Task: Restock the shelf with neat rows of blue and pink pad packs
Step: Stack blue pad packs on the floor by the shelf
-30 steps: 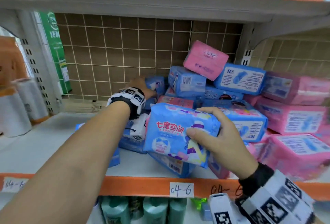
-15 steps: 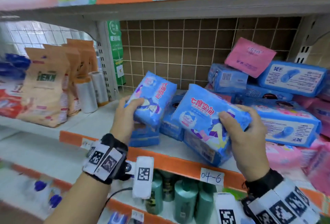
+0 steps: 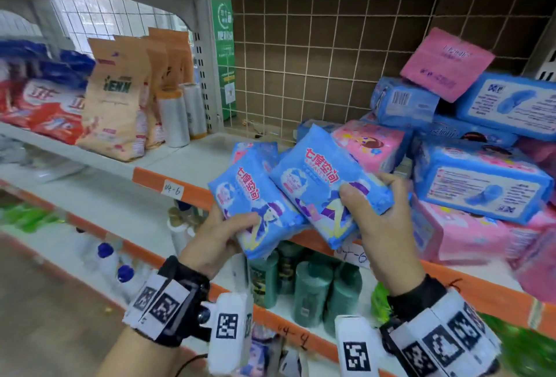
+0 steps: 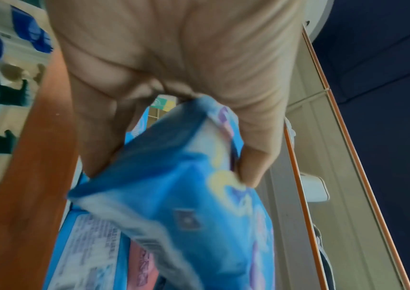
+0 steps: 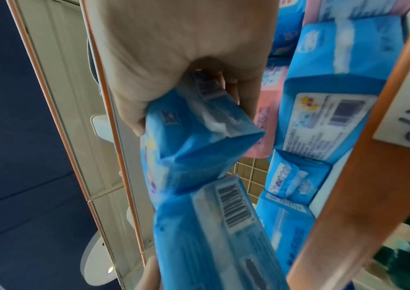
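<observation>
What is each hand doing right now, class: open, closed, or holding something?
Left hand: closed around a blue pack.
Right hand: closed around another blue pack.

Behind the right hand [image 3: 380,227], the lower pink packs [image 3: 469,235] are partly covered by it; at the far right they smear into blur and run off frame.
</observation>
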{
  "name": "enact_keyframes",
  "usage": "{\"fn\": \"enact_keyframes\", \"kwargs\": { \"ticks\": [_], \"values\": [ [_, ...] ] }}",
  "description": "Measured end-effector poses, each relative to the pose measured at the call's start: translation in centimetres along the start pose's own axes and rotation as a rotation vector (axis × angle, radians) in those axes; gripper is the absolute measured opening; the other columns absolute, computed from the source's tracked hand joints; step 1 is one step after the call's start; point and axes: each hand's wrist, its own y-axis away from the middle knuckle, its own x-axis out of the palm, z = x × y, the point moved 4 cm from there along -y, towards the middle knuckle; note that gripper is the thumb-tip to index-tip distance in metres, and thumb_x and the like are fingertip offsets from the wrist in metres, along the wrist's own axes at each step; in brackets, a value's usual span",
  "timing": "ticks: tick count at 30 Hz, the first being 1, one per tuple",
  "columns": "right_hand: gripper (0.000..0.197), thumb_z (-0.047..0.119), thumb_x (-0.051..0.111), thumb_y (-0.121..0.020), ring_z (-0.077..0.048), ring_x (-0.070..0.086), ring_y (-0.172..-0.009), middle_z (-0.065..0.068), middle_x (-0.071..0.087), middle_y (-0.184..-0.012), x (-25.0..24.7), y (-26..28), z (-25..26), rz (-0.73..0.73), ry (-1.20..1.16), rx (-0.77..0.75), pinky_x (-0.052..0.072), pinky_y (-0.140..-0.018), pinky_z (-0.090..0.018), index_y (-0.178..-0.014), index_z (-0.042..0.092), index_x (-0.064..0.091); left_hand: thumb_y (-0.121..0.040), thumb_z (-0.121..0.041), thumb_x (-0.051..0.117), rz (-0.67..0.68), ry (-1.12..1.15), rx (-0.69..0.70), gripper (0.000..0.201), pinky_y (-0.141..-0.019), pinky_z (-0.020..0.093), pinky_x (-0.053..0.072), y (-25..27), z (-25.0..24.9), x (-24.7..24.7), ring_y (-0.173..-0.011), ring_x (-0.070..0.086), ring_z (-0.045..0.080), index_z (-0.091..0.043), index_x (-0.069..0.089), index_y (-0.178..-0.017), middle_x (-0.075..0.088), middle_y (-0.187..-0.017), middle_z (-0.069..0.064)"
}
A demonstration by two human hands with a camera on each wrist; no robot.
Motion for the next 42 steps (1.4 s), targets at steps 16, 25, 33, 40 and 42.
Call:
{"fn": "enact_keyframes", "kwargs": {
  "ticks": [16, 25, 33, 40, 42],
  "values": [
    [0.048, 0.040, 0.075, -0.062, -0.016, 0.070, -0.084, 0.001, 0.067, -0.097, 1.3, 13.3, -9.6, 0.451, -0.129, 0.459, 0.057, -0.069, -0.038, -0.097, 0.022, 0.046, -0.075, -0.042, 0.055, -0.627, 0.226, -0.231, 0.052, -0.072, 0.037, 0.057, 14.9, 12.4, -3.3, -0.096, 0.068, 0.028, -0.015, 0.060, -0.119, 0.069, -0.110, 0.013],
    [0.056, 0.028, 0.081, -0.059, -0.022, 0.070, -0.086, 0.000, 0.072, -0.096, 8.2, 19.5, -16.1, 0.415, -0.240, 0.882, 0.056, -0.066, -0.034, -0.103, 0.024, 0.048, -0.075, -0.037, 0.056, -0.809, 0.446, -0.343, 0.068, -0.105, 0.059, 0.033, 19.4, 16.3, -9.8, -0.126, 0.043, 0.041, -0.007, 0.046, -0.134, 0.051, -0.133, 0.023],
    [0.072, 0.044, 0.071, -0.064, -0.033, 0.059, -0.113, -0.013, 0.064, -0.121, 17.8, 25.4, -19.2, 0.469, -0.212, 1.305, 0.041, -0.102, -0.054, -0.127, 0.013, 0.055, -0.047, -0.027, 0.086, -0.753, 0.465, -0.404, 0.091, -0.090, 0.059, 0.046, 23.0, 14.9, -19.8, -0.107, 0.056, 0.044, 0.000, 0.050, -0.126, 0.058, -0.120, 0.028],
    [0.036, 0.024, 0.066, -0.077, -0.014, 0.070, -0.070, -0.003, 0.074, -0.087, 21.5, 27.4, -29.6, 0.304, 0.047, 1.385, 0.054, -0.056, -0.024, -0.112, 0.015, 0.058, -0.049, -0.015, 0.077, -0.962, 0.450, -0.520, 0.060, -0.090, 0.061, 0.044, 25.8, 19.8, -31.5, -0.081, 0.062, 0.036, 0.004, 0.058, -0.102, 0.062, -0.100, 0.028],
    [0.032, 0.016, 0.063, -0.082, -0.011, 0.069, -0.066, -0.002, 0.070, -0.084, 21.5, 27.9, -34.3, 0.317, 0.184, 1.351, 0.051, -0.052, -0.021, -0.112, 0.017, 0.051, -0.061, -0.011, 0.077, -1.026, 0.441, -0.566, 0.054, -0.088, 0.057, 0.049, 26.1, 23.2, -33.7, -0.084, 0.062, 0.036, 0.007, 0.057, -0.107, 0.062, -0.104, 0.029]
  ]
}}
